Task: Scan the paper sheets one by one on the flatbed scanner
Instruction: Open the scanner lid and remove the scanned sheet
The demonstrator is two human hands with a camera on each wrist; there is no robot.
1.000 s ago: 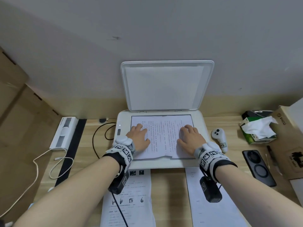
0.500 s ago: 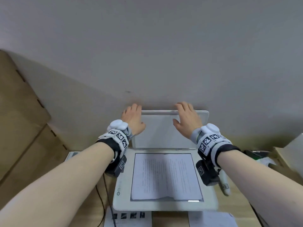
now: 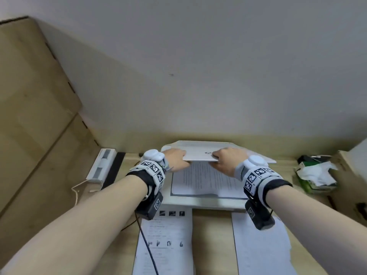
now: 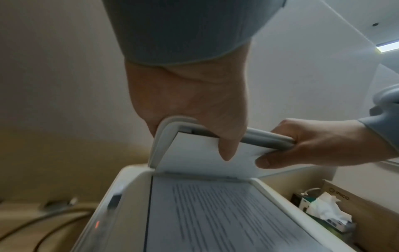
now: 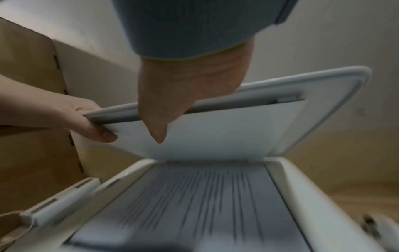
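The scanner (image 3: 206, 203) under my hands is white, and its lid (image 3: 198, 153) is the same white with a small dark logo. The sheet (image 3: 204, 181) on its glass is white with lines of dark print. My wristbands (image 3: 154, 169) carry black-and-white square codes. The desk (image 3: 210, 241) is pale wood, the tissue box (image 3: 306, 185) green.

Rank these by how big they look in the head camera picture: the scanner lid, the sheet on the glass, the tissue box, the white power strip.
1. Sheet on the glass, though partly covered.
2. Scanner lid, seen nearly edge-on, so it looks squashed.
3. Tissue box.
4. Power strip; close to the tissue box, so that order is unsure.
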